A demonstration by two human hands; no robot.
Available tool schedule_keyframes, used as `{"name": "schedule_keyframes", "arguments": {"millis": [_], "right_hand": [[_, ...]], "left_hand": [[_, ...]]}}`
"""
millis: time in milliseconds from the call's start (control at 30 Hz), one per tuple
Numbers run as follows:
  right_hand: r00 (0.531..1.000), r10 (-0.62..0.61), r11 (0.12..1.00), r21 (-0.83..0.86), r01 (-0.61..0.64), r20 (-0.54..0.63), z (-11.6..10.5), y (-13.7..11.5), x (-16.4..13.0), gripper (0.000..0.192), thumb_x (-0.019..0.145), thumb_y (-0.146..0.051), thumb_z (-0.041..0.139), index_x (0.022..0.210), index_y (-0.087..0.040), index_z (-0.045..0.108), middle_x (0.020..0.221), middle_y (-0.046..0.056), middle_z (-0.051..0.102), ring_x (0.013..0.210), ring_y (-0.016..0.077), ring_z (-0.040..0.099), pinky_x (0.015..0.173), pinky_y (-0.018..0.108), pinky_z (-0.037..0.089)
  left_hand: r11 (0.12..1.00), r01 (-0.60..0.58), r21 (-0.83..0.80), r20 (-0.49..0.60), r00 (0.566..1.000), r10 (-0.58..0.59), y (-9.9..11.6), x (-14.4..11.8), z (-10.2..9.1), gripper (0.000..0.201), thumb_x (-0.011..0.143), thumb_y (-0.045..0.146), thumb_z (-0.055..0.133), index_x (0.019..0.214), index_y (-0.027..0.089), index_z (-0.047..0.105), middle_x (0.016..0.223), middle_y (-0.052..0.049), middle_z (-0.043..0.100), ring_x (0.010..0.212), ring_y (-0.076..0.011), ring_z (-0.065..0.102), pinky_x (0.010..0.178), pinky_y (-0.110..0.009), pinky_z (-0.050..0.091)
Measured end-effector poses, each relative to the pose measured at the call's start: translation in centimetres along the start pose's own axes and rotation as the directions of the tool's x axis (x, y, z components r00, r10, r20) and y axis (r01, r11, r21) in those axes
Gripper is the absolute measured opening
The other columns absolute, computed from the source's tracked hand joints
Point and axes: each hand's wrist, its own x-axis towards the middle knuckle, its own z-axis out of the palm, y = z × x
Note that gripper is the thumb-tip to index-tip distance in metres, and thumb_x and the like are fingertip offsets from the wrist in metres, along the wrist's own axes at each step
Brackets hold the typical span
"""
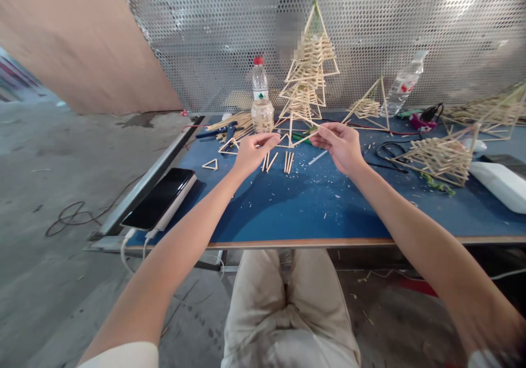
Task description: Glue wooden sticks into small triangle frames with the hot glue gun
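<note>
Left hand (251,151), centre of frame: fingers pinched on the tip of a small stick triangle (283,139). Right hand (340,144), just right of centre: fingers closed on a thin stick (307,136) that meets the same triangle. Both held just above the blue table (312,209). Behind them, upper centre: tall stick tree (309,78) and water bottle (260,97). Below the hands: loose sticks (288,162). Lower left: phone (158,197) on the table edge.

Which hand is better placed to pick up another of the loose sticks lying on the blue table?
Left, probably. The left hand hovers right beside the loose sticks, while the right hand sits further off and pinches a stick.
</note>
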Motion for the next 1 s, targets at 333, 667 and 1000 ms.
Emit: {"name": "schedule_keyframes", "arguments": {"millis": [333,667,1000], "right_hand": [[0.999,0.030,0.999,0.024,-0.031,0.012,0.57,0.07,-0.38,0.037,0.078,-0.051,0.101,0.093,-0.025,0.078,0.094,0.006,0.087,0.091,0.0247,0.086,0.097,0.045,0.074],[0.999,0.045,0.998,0.054,-0.046,0.022,0.71,-0.05,-0.66,0.035,0.074,-0.046,0.102,0.090,-0.023,0.081,0.092,0.005,0.087,0.086,0.0216,0.085,0.093,0.040,0.074],[0.998,0.055,0.996,0.064,-0.056,0.028,0.70,0.11,-0.64,0.037,0.072,-0.050,0.104,0.088,-0.027,0.081,0.093,0.004,0.087,0.089,0.0235,0.085,0.099,0.044,0.073]], "left_hand": [[0.998,0.066,-0.016,0.152,0.986,-0.063,-0.35,-0.25,0.42,0.040,0.089,0.059,0.089,0.106,0.023,0.093,0.107,-0.012,0.090,0.102,-0.0294,0.083,0.096,-0.044,0.063],[0.997,0.016,-0.073,0.199,0.980,-0.001,-0.62,-0.27,0.72,0.037,0.095,0.058,0.084,0.100,0.022,0.091,0.103,-0.010,0.090,0.099,-0.0241,0.083,0.095,-0.037,0.063],[0.997,0.048,-0.062,0.194,0.980,-0.035,-0.36,-0.40,0.80,0.035,0.095,0.055,0.083,0.102,0.022,0.090,0.102,-0.010,0.089,0.092,-0.0222,0.078,0.090,-0.037,0.060]]}}
